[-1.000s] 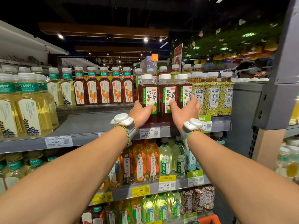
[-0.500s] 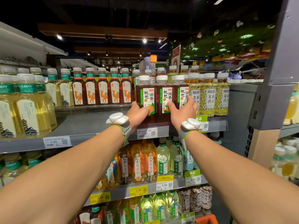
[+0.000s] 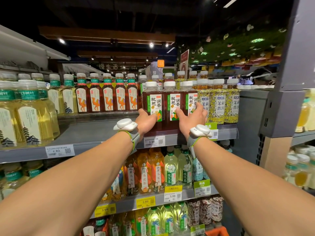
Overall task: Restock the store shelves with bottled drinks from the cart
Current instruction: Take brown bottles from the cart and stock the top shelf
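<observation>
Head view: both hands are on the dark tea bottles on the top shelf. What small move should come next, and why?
Probably a slight push to square the dark tea bottles with the shelf edge. The left hand holds the left one low, the right hand spans the other two; all three stand upright at the front, so only alignment seems left.

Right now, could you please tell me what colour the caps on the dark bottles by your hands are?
White caps, best in the head view.
</observation>
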